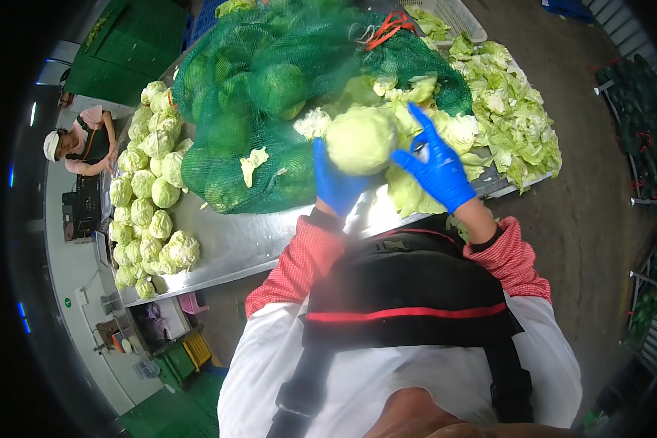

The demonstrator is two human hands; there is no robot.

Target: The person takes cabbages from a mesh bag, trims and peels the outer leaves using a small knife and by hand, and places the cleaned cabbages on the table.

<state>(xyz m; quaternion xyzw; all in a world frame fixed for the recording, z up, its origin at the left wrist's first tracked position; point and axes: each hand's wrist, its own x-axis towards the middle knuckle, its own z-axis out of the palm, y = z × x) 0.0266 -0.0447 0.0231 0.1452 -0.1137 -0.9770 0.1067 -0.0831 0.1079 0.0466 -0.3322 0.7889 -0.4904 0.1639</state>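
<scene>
A pale green cabbage (362, 141) is held up over the metal table by my left hand (338, 179), whose blue-gloved fingers wrap its left and lower side. My right hand (439, 169), also in a blue glove, is just right of the cabbage, its thumb at the cabbage's side. The right index finger points up and away, and a small shiny thing shows in the palm, too little of it to name. Loose leaves (410, 191) lie below and beside the right hand. Behind the left hand lies a green mesh sack (233, 157) with several cabbages in it.
Trimmed cabbages (153, 190) are piled along the left end of the metal table (230, 244). A heap of leaves (507, 109) covers the right end. A white crate (460, 20) stands at the back. A co-worker (87, 142) is at the far left.
</scene>
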